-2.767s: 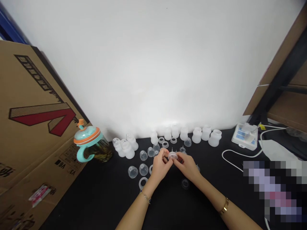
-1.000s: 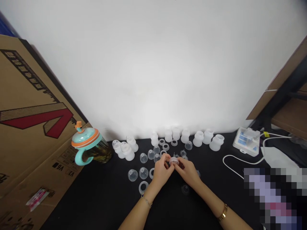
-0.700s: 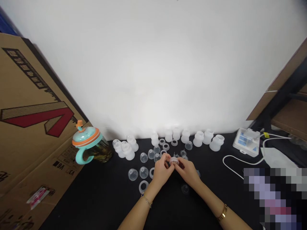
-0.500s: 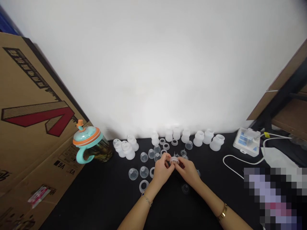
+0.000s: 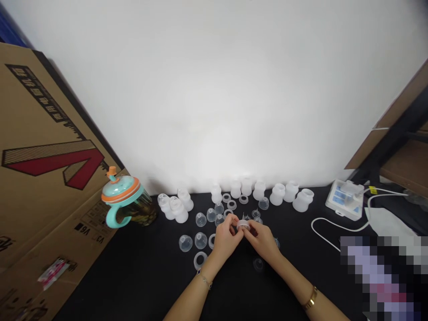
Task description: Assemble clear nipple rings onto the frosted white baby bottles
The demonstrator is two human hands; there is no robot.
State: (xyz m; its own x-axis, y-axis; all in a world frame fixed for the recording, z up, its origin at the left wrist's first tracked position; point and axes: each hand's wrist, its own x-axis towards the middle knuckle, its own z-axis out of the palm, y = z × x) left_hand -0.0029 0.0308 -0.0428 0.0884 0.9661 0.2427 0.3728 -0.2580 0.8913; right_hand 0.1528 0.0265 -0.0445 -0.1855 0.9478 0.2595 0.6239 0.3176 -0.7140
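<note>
A translucent ring with a clear nipple (image 5: pixel 243 224) poking up through it is held between both hands above the black table. My left hand (image 5: pixel 227 235) pinches its left side, and my right hand (image 5: pixel 264 238) grips the right side. Left of the hands lie several clear dome caps (image 5: pixel 201 240) and a white ring (image 5: pixel 200 261). More rings (image 5: pixel 232 204) sit just beyond the fingers. Clear nipples (image 5: pixel 256 213) rest behind my right hand, and another (image 5: pixel 258 264) lies nearer, below it. The fingers partly cover some pieces.
White bottles (image 5: pixel 259 190) stand along the wall, with capped ones (image 5: pixel 179 209) at the left. A jug (image 5: pixel 130 200) stands by a cardboard box (image 5: pixel 43 178). At the right are a clear-lidded case (image 5: pixel 344 199) and a white cable (image 5: pixel 354 230).
</note>
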